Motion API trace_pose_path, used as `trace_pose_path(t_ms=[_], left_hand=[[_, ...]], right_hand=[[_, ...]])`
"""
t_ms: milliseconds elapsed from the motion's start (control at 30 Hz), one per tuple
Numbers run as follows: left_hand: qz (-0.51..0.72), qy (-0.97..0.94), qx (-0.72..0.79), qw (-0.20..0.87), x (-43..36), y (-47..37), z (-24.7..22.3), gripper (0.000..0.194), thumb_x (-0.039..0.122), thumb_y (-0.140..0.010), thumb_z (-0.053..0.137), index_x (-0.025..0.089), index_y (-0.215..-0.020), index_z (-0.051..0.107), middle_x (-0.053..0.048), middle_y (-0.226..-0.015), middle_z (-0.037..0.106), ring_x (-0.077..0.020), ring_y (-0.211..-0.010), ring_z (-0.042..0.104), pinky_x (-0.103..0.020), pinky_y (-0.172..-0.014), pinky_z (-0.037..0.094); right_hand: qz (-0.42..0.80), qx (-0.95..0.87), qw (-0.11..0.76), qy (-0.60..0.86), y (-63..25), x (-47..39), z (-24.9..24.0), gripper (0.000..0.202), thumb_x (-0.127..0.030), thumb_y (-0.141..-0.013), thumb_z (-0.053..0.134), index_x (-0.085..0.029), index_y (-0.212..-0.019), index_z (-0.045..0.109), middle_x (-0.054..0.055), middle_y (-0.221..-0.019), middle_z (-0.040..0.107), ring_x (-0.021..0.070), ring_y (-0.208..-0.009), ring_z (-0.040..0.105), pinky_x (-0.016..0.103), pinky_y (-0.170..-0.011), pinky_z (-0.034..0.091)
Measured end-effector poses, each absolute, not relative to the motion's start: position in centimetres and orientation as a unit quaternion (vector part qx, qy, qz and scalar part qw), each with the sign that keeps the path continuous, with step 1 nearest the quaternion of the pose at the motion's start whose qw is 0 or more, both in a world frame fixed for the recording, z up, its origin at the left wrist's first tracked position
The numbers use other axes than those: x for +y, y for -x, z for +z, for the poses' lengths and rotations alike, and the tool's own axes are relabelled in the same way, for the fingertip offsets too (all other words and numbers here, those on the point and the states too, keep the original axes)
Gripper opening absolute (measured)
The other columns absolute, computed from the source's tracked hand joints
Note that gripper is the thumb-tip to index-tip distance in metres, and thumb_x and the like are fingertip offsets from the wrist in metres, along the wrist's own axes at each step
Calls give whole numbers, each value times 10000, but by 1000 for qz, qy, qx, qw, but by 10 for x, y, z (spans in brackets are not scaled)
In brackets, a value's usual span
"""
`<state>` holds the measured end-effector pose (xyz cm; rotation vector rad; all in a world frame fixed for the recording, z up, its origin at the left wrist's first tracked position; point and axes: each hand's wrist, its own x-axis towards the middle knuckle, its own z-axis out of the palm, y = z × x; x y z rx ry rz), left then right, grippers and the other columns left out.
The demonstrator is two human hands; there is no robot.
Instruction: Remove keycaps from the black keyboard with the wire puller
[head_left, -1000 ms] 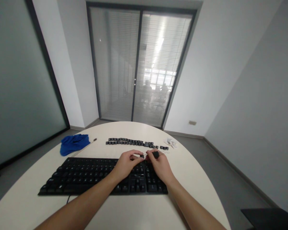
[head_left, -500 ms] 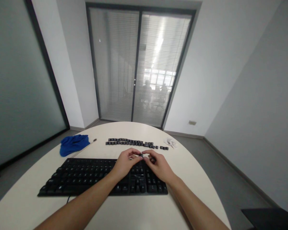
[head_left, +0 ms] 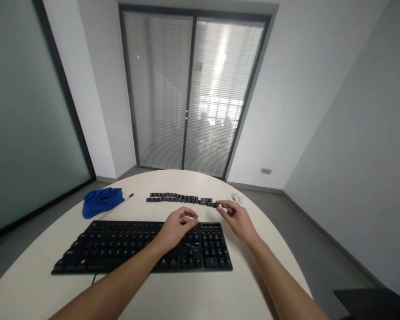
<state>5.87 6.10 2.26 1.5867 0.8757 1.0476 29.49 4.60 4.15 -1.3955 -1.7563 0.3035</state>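
Observation:
A black computer keyboard [head_left: 120,242] lies on the white round table. Over its upper right part rests my left hand [head_left: 177,226], fingers curved, a small gap between thumb and forefinger and nothing visible between them. My right hand [head_left: 236,218] reaches beyond the keyboard's top right corner. Its thumb and forefinger pinch a small black keycap [head_left: 215,205] at the right end of the loose caps. Several other keycaps [head_left: 173,198] stand in two rows behind the keyboard. The hand hides the caps farther right.
On the left lie a blue cloth [head_left: 103,201] and a thin brush [head_left: 125,200] with a dark tip. A crumpled white tissue [head_left: 237,198] sits behind my right hand. The table edge [head_left: 288,249] curves round on the right. A cable [head_left: 94,278] leaves the keyboard's front.
My hands were together over the keyboard with a keycap between their fingertips. My right hand has moved right and away to the loose keycaps; the left has barely moved.

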Motion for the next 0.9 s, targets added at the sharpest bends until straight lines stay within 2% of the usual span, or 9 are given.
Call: trace_pose_path(t_ms=[67,167,267,467,900], left_hand=[[431,-659,365,497,61,-59,23,248,343,-767,677,160,-916,602,-72,-955,707,-173,-792,659,-306,-784,487],[425,-669,368,486,61,-60,23,233,354,-781,661,159,-899,614,-73,-920,712,-183,-793,659,-314,-784,483],[417,-680,368,478,61,-60,21,215,355,-802,639,160,-892,630,-68,-890,714,-187,-796,658,-313,-780,481],[411,-686,371,471,60,-60,21,215,352,-800,632,155,-885,636,-62,-845,707,-190,-787,647,-309,-765,477],[401,-702,383,447,60,-60,17,213,366,-806,622,170,-885,648,-40,-796,680,-187,-761,620,-282,-688,459]], right_hand=[[70,-659,427,615,-325,54,38,442,-511,-839,563,-160,-1059,716,58,-752,674,160,-583,506,274,-592,403],[16,-605,382,699,-363,63,28,492,-528,-822,541,-143,-1071,720,54,-635,638,169,-540,501,275,-558,379],[12,-592,342,730,-381,67,15,457,-498,-806,552,-161,-1059,728,74,-695,678,193,-582,556,274,-547,372],[29,-601,299,741,-386,72,0,408,-442,-808,545,-189,-1078,718,68,-733,706,199,-629,618,261,-573,393],[22,-604,296,740,-386,82,-7,386,-382,-793,559,-199,-1101,703,81,-809,734,226,-718,660,275,-638,430]])
